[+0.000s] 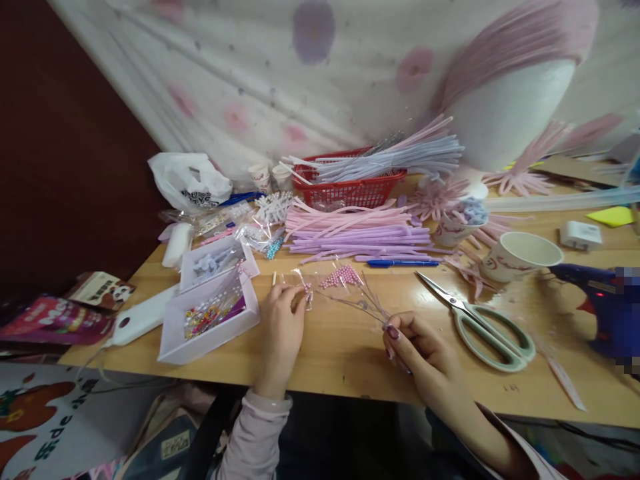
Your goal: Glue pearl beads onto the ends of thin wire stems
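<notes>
In the head view my right hand [423,353] pinches a small bundle of thin metal wires [367,303] between thumb and fingers, and their far ends fan out to the left. My left hand [285,327] rests near the table's middle with its fingers drawn together at a clear plastic bag [309,300]. A few pink beads show by these fingertips; what the fingers grip is hidden. Between and beyond both hands lies a pile of pink beads [343,276] on clear plastic. Scissors [493,333] with pale green handles lie right of my right hand.
White boxes [170,333] hold pins and small parts at left. Behind are purple and pink fuzzy stems [355,240], a blue pen [400,263] and a red basket [350,193]. A paper cup [520,257] and blue glue gun [590,293] stand at right.
</notes>
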{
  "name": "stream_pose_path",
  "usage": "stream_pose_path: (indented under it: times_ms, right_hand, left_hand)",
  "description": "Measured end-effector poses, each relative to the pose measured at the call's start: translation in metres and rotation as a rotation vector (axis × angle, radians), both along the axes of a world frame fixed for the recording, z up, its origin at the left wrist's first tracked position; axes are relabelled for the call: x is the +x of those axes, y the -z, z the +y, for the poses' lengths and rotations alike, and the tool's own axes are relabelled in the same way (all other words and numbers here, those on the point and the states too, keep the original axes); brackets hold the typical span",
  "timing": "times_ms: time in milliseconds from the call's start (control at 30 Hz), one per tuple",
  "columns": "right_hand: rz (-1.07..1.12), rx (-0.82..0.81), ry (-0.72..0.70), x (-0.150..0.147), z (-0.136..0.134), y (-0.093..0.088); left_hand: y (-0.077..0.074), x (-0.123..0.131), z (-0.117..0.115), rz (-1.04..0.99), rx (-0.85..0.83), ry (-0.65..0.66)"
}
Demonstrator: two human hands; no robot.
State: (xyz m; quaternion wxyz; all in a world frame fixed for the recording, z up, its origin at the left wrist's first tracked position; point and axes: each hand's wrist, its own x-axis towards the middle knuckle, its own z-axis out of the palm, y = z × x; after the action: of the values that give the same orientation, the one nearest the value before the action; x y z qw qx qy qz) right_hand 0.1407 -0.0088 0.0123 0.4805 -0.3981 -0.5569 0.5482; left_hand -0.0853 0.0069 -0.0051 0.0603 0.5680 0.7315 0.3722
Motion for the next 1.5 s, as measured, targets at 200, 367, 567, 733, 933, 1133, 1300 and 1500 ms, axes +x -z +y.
stream_pose_path:
  times_ms: [200, 367, 567, 733, 933, 1133, 1300, 1500]
  right_hand:
    - [0.015, -0.009, -0.011, -0.001, -0.001, 0.003]
    - [0.017, 0.007, -0.018, -0.002, 0.001, 0.001]
    - [0.041, -0.005, -0.029, -0.002, 0.000, 0.002]
    - [0.054, -0.036, -0.040, -0.002, 0.000, 0.002]
    - [0.039, -0.040, -0.049, -0.003, -0.002, 0.005]
    - [0.010, -0.020, -0.046, -0.001, -0.008, -0.002]
    - [-0.009, -0.066, -0.063, 0.006, -0.013, -0.015]
    - [0.023, -0.121, -0.089, 0.008, -0.016, -0.017]
  left_hand:
    - [-0.004, 0.001, 0.003, 0.009, -0.007, 0.010]
    - [-0.004, 0.001, 0.005, 0.027, 0.000, 0.018]
    - [-0.002, -0.002, 0.004, 0.008, 0.020, 0.025]
    - [-0.006, -0.003, 0.003, -0.051, 0.073, -0.006]
    - [-0.021, 0.005, -0.015, -0.180, 0.257, -0.130]
    - [-0.030, 0.038, -0.024, -0.974, 0.257, 0.048]
    - [-0.037, 0.053, -0.019, -1.654, 0.073, 0.137]
    - [-0.046, 0.066, -0.015, -1.934, -0.059, 0.214]
